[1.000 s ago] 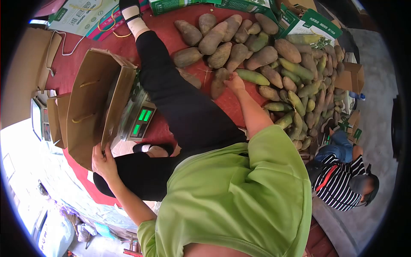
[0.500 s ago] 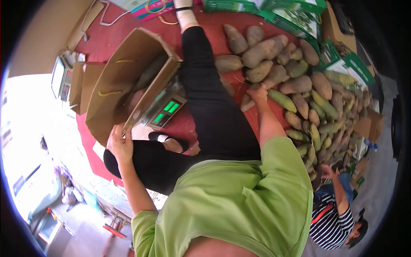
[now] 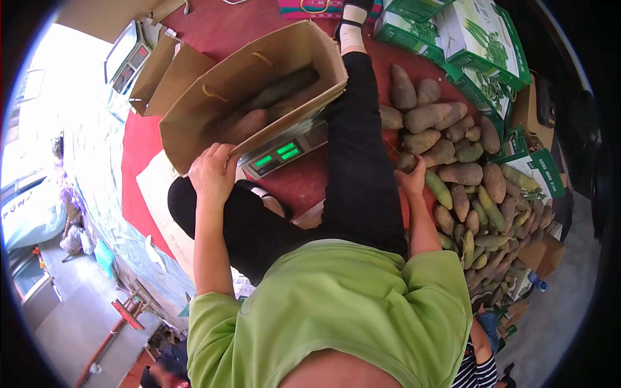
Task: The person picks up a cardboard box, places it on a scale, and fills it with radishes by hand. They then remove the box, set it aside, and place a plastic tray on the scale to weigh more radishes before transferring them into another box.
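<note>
My left hand (image 3: 212, 173) pinches the near rim of a brown paper bag (image 3: 187, 132) with yellow cord handles. The bag stands open on a scale with a lit green display (image 3: 278, 155). Inside lie a few large root vegetables (image 3: 249, 124), brownish and dark. Over at the pile, my right hand (image 3: 413, 180) has its fingers curled round a brownish root vegetable (image 3: 406, 161), mostly hidden by the hand. Around it lie many soil-coated root vegetables (image 3: 460, 173), some brownish and some green (image 3: 438, 189).
My outstretched leg (image 3: 356, 149) lies between bag and pile on a red floor covering (image 3: 220, 19). Green-and-white printed boxes (image 3: 482, 39) stand beyond the pile. Another scale (image 3: 126, 55) and an open carton (image 3: 171, 77) are at upper left. A person in striped clothing (image 3: 475, 368) is at lower right.
The view has shifted, so bag and pile sit differently in frame, with more of the bag's contents showing. My left hand stays on the rim; my right hand remains at the pile's near edge.
</note>
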Tool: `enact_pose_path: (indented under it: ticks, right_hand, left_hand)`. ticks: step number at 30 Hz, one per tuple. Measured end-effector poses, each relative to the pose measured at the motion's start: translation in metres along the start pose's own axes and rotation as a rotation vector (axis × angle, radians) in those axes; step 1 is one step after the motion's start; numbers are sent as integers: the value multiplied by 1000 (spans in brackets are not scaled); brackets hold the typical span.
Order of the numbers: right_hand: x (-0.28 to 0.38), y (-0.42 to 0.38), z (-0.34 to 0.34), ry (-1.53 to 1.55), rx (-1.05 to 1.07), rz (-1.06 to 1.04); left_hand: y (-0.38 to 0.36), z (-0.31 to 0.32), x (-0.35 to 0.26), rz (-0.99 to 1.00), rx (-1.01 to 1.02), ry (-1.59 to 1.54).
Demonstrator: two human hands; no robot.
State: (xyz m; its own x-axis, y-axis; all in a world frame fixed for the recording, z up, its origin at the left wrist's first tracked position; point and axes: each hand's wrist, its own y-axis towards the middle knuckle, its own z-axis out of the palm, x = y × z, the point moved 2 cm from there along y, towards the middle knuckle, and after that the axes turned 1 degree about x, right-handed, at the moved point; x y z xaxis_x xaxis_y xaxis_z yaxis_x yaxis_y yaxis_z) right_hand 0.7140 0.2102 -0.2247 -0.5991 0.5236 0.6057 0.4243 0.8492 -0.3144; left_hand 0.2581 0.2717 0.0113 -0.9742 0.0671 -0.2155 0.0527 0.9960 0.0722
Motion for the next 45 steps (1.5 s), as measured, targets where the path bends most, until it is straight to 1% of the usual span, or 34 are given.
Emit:
enact_pose_path:
  ticks: [1,3,5,7,9,11,13,15,16,18,19,20,22,23,24,25,27,28,29,30,33,35,38,39,41,43,44,45]
  right_hand:
    - [7,2,-8,-8,3,-7]
    - [28,13,-28,56,-51,-206]
    - [67,24,-51,101,-119,-385]
    - [131,20,-82,142,-166,-391]
    - [189,17,-108,140,-233,-552]
    - [241,9,-126,319,-220,-620]
    - [297,-8,-141,235,-318,-789]
    - [341,-20,-140,408,-196,-878]
    - [358,-24,-135,404,-197,-882]
    - [394,-40,-119,261,-208,-1122]
    - [414,-58,-114,478,0,-1059]
    - [421,-46,-95,246,-140,-1252]
    - [439,-59,-69,161,-17,-1275]
    - [444,-59,-52,138,37,-1333]
    - [453,-69,-45,21,105,-1318]
    - [453,-66,-20,56,124,-1383]
    - [448,-68,18,-115,127,-1405]
    - [449,-70,33,-117,130,-1403]
    - [451,-73,48,-229,130,-1417]
    - [451,-76,60,-341,128,-1428]
    - [443,-81,78,-362,176,-1381]
    - [438,-75,70,-347,195,-1338]
    - [424,-55,29,-83,100,-1314]
    - [412,-46,14,-107,80,-1296]
    - [383,-29,-21,185,-15,-1215]
    - [336,-3,-40,292,-42,-993]
    - [307,12,-45,374,-10,-846]
    - [278,19,-57,339,12,-769]
  left_hand:
    - [0,0,1,-10,-2,-5]
    - [-1,1,3,23,-6,-4]
    - [-2,3,6,18,-4,-6]
    - [-3,3,7,28,-8,15]
    - [-5,4,7,17,-10,-1]
    - [-4,3,7,21,-33,-12]
    - [-5,3,8,5,-34,-15]
    - [-5,4,9,10,-30,-6]
    - [-5,4,9,9,-34,-10]
    - [-6,4,10,33,-46,-9]
    - [-6,3,10,32,-47,-11]
    - [-6,4,11,35,-45,-8]
    - [-7,4,11,38,-39,-11]
    - [-8,4,11,39,-37,-7]
    - [-7,4,11,40,-37,-2]
    - [-7,4,12,39,-35,-5]
    - [-7,4,12,31,-6,-9]
    - [-7,5,13,31,-2,-12]
    - [-7,6,13,29,-7,0]
    - [-7,6,13,28,-12,13]
    - [-6,6,13,28,-1,12]
    - [-8,5,13,28,2,1]
    - [-8,3,13,32,-2,-5]
    - [-7,4,13,21,-6,8]
    - [-5,4,9,19,12,-3]
    - [-5,4,10,-3,25,5]
    - [-4,4,9,-9,29,8]
    - [-4,4,8,-17,34,12]
